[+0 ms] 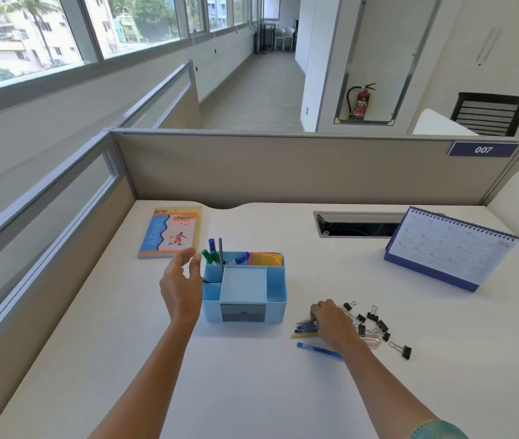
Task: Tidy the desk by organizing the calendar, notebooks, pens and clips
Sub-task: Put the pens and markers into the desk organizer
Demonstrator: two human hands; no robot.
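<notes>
A light blue desk organizer (275,296) stands mid-desk, with markers and a grey pen (221,258) upright in its back left slots and coloured sticky notes (266,258) at the back right. My left hand (182,286) hovers open beside its left wall, holding nothing. My right hand (331,321) lies on a bunch of pens (305,329) to the right of the organizer, fingers curled over them. One blue pen (316,350) lies apart, nearer me. Several black binder clips (375,323) are scattered right of that hand. A notebook (171,232) lies at the back left. A blue desk calendar (448,248) stands at the back right.
Beige cubicle partitions (283,169) wall the desk at the back and left. A cable slot (359,224) is cut into the desk's back, left of the calendar. White desk surface (252,375) stretches in front between my arms.
</notes>
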